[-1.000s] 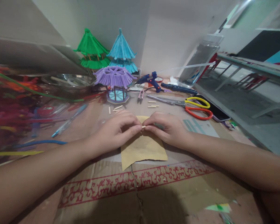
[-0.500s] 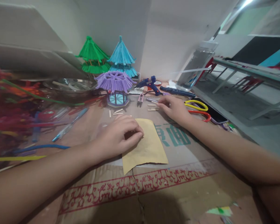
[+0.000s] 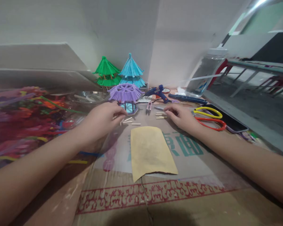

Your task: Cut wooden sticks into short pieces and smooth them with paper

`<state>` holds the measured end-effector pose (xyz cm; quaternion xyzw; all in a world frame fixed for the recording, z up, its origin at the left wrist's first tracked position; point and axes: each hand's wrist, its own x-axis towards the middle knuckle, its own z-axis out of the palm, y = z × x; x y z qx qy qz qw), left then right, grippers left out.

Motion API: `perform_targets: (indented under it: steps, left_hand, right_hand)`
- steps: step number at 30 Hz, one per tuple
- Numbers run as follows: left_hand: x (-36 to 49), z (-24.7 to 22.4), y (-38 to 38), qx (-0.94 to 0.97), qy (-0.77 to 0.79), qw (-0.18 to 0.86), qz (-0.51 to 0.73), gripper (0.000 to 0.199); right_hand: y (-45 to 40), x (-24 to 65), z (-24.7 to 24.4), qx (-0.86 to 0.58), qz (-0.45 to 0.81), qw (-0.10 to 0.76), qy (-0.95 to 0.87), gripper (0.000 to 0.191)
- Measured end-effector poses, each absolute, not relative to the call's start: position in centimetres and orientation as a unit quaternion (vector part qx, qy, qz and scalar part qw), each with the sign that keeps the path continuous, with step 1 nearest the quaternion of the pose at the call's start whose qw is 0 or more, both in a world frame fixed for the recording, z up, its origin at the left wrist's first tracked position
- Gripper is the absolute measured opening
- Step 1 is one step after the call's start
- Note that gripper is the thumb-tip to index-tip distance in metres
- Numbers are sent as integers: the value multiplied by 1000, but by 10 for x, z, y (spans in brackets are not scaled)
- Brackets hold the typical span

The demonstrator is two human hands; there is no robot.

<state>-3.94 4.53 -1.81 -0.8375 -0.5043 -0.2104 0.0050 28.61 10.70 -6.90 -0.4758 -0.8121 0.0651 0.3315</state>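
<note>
My left hand (image 3: 103, 121) is at the left front edge of the purple-roofed model pavilion (image 3: 126, 93), thumb and fingers curved with a gap between them; nothing shows in it. Short pale sticks (image 3: 136, 124) lie just right of its fingertips. My right hand (image 3: 180, 115) rests by a second group of sticks (image 3: 160, 118), its thumb and index finger closed near their ends; what they pinch is too small to make out. A sheet of yellow sandpaper (image 3: 150, 152) lies flat between my forearms. A silver pen-like tool (image 3: 158, 108) lies beside my right fingertips.
Green (image 3: 105, 70) and blue (image 3: 131, 69) pavilions stand behind. Nearby are a blue glue gun (image 3: 159, 91), small snips (image 3: 149, 107), scissors with yellow and red handles (image 3: 210, 124), a phone (image 3: 233, 121) and a plastic jar (image 3: 199, 73). Fuzzy coloured stems (image 3: 19, 122) fill the left side.
My left hand has left the sandpaper and moved up and left to the purple pavilion. My right hand stays by the sticks. The view has shifted, with objects appearing lower and farther right.
</note>
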Motion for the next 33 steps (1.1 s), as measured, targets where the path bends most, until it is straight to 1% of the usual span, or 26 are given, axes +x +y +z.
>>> perform_targets:
  steps: [6, 11, 15, 17, 18, 19, 20, 22, 24, 25, 27, 33]
  left_hand:
    - [-33, -47, 49, -899, -411, 86, -124, 29]
    - [-30, -59, 48, -895, -409, 149, -94, 24]
    - [-30, -54, 45, -887, -419, 172, -92, 25]
    - [-23, -47, 37, -882, -430, 134, -139, 24]
    - [-18, -43, 30, -879, -433, 88, -176, 22]
    - [-12, -40, 23, -875, -432, 15, -218, 21]
    - [-6, -37, 15, -863, -431, -63, -255, 20]
    - [7, -35, 1, -838, -414, -201, -294, 19]
    - [15, -38, -7, -814, -403, -265, -323, 17]
    - [17, -41, -9, -807, -400, -278, -335, 17]
    - [19, -48, -8, -802, -400, -280, -346, 16]
    - [19, -60, -3, -829, -364, -227, -360, 12]
  right_hand:
    - [107, 285, -69, -469, 60, 333, -815, 25]
    - [107, 285, -68, -453, 56, 323, -829, 24]
    - [104, 283, -64, -446, 66, 334, -828, 23]
    - [94, 279, -58, -453, 100, 359, -810, 21]
    - [85, 275, -54, -458, 130, 369, -798, 20]
    - [75, 270, -50, -455, 175, 386, -784, 21]
    - [63, 264, -46, -441, 231, 384, -777, 24]
    - [39, 252, -41, -403, 343, 358, -769, 28]
    - [20, 241, -39, -366, 441, 341, -745, 28]
    - [14, 237, -40, -347, 478, 335, -734, 29]
    - [8, 234, -43, -328, 514, 334, -719, 26]
    - [14, 236, -49, -341, 549, 335, -686, 16]
